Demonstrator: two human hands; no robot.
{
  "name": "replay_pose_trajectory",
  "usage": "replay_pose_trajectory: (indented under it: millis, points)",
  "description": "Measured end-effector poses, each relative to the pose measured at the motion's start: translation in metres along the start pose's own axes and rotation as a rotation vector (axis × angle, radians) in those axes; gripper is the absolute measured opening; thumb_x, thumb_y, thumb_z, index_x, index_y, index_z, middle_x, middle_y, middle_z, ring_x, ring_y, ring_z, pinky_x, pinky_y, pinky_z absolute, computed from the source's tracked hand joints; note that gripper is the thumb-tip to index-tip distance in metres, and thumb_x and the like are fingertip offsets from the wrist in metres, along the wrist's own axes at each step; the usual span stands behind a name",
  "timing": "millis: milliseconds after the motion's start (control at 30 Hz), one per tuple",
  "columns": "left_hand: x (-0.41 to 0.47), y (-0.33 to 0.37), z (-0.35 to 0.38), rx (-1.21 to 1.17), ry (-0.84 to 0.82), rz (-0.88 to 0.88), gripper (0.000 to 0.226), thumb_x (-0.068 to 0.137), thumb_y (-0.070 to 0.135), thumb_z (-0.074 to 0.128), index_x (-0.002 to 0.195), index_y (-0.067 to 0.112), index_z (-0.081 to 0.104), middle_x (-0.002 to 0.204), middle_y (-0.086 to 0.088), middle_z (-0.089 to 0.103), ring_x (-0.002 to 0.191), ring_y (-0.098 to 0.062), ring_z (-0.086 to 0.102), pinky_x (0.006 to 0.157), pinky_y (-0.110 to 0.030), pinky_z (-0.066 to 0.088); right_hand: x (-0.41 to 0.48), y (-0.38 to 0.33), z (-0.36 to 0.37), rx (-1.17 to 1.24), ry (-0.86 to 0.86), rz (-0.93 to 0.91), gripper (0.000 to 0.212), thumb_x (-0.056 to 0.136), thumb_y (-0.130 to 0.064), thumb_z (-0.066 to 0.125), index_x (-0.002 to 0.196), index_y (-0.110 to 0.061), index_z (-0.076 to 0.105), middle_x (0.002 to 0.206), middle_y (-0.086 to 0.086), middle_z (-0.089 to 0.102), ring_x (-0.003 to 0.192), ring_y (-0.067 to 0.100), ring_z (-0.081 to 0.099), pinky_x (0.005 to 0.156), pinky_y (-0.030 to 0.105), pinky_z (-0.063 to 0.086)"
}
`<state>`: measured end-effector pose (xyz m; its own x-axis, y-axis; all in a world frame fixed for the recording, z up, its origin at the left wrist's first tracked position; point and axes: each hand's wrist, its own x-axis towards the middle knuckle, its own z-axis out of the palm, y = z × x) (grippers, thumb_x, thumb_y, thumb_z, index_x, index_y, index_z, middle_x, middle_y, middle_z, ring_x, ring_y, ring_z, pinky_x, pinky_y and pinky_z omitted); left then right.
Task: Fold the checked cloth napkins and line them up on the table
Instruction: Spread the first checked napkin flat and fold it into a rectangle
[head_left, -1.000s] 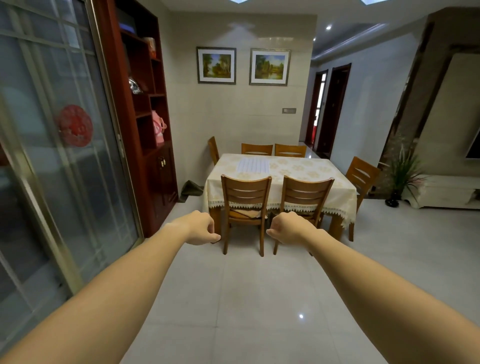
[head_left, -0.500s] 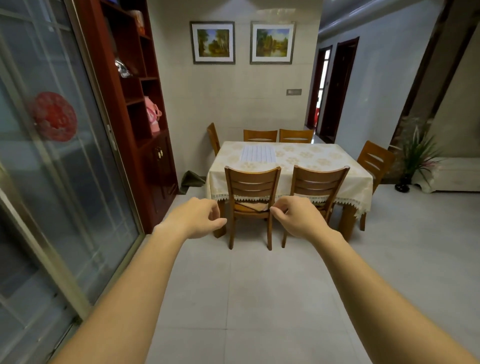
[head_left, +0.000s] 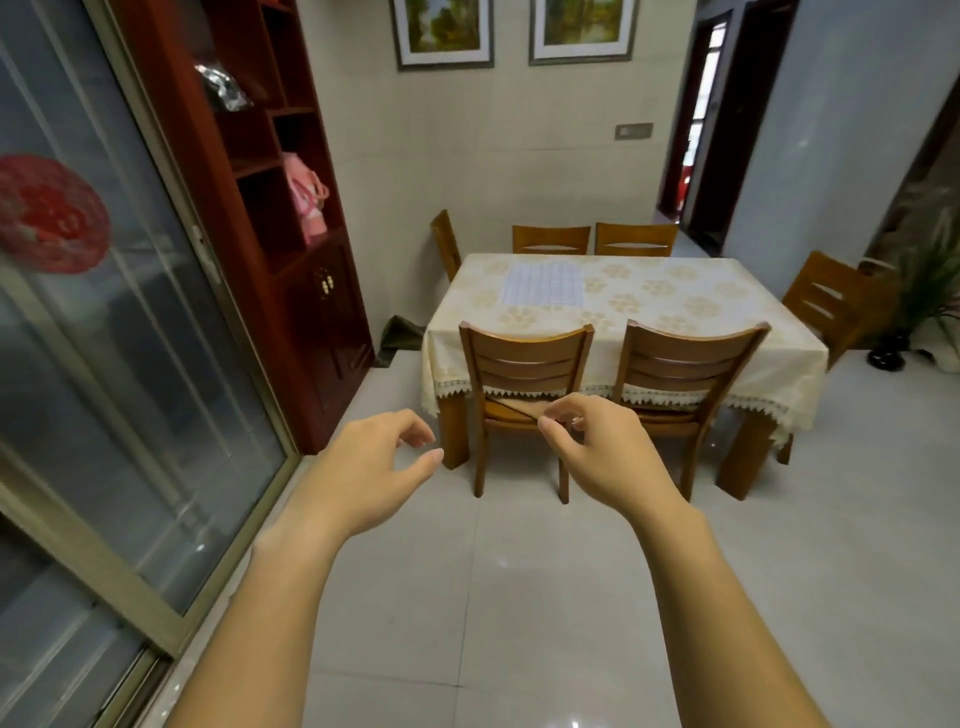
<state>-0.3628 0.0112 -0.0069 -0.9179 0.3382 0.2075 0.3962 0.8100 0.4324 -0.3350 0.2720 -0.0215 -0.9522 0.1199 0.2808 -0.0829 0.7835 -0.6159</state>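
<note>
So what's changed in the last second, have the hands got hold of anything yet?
Not yet. The person has walked closer to the table, which now looms larger in the head view. Both fists have loosened: the left hand and the right hand now have loosely curled fingers and hold nothing. The checked napkin lies flat on the table as before, untouched.

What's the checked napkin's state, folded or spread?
Looks spread: the checked napkin lies flat as one rectangle on the tablecloth; layers cannot be told.
</note>
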Motion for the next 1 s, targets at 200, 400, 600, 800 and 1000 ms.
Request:
replay_pose_trajectory:
  millis: [200, 400, 600, 800, 1000]
  points:
    - [0.048, -0.056, -0.002, -0.038, 0.048, -0.093, 0.018, 0.097, 0.052, 0.059, 0.111, 0.041, 0.06, 0.106, 0.027, 0.057, 0.103, 0.004, 0.054, 0.084, -0.018, 0.043, 0.079, -0.013, 0.046, 0.045, -0.099, -0.05, 0.027, 0.099, -0.04, 0.06, 0.121, -0.026, 0.069, 0.112, -0.013, 0.069, 0.1, 0.003, 0.062, 0.088, 0.021, 0.052]
    - [0.112, -0.141, -0.002, -0.072, -0.009, -0.173, 0.023, 0.097, 0.052, 0.06, 0.115, 0.038, 0.061, 0.112, 0.023, 0.057, 0.106, 0.001, 0.053, 0.083, -0.021, 0.043, 0.17, -0.043, 0.113, -0.115, -0.109, -0.138, 0.032, 0.098, -0.044, 0.056, 0.124, -0.028, 0.067, 0.117, -0.008, 0.067, 0.111, 0.014, 0.06, 0.096, 0.039, 0.052]
    - [0.21, -0.23, -0.047, -0.115, 0.007, -0.133, 0.023, 0.095, 0.055, 0.06, 0.113, 0.041, 0.06, 0.11, 0.026, 0.057, 0.104, 0.001, 0.056, 0.09, -0.029, 0.053, 0.274, -0.08, 0.163, -0.11, -0.033, -0.088, 0.033, 0.098, -0.046, 0.055, 0.122, -0.027, 0.068, 0.113, -0.009, 0.069, 0.108, 0.011, 0.063, 0.094, 0.038, 0.055]
    - [0.288, -0.296, -0.069, -0.109, 0.004, -0.039, 0.019, 0.094, 0.057, 0.059, 0.109, 0.045, 0.059, 0.107, 0.028, 0.057, 0.103, 0.005, 0.056, 0.088, -0.026, 0.052, 0.348, -0.119, 0.219, -0.096, -0.019, -0.054, 0.031, 0.098, -0.046, 0.055, 0.119, -0.027, 0.068, 0.113, -0.009, 0.069, 0.105, 0.01, 0.062, 0.092, 0.036, 0.053]
    - [0.357, -0.349, -0.059, -0.099, -0.047, -0.025, 0.02, 0.094, 0.055, 0.059, 0.11, 0.043, 0.059, 0.109, 0.027, 0.058, 0.106, 0.0, 0.057, 0.09, -0.028, 0.053, 0.413, -0.113, 0.247, -0.117, 0.025, 0.021, 0.033, 0.098, -0.046, 0.055, 0.121, -0.026, 0.067, 0.112, -0.009, 0.069, 0.105, 0.01, 0.063, 0.091, 0.036, 0.054]
